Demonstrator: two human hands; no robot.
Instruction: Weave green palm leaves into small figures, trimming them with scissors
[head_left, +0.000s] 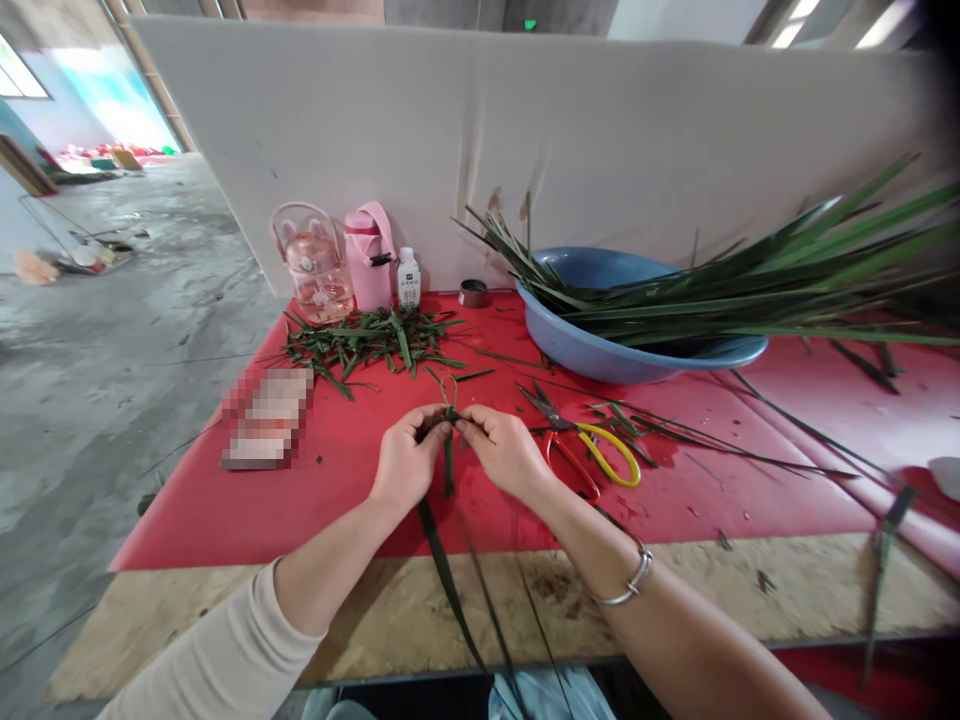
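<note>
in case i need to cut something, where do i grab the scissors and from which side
Probably by the red loop and yellow loop, from the near right with the right hand once free: the scissors lie with blades pointing away to the far left, loops spread toward the near right.

Behind the scissors (pixel 559 420), the big blue bowl (pixel 585 355) and its long leaves (pixel 712 290) block the way. The left hand (pixel 411 452) and right hand (pixel 502 450) are in the way, left of the scissors. Much farther left of the scissors, the red table (pixel 345 450) has room to pass.
</note>
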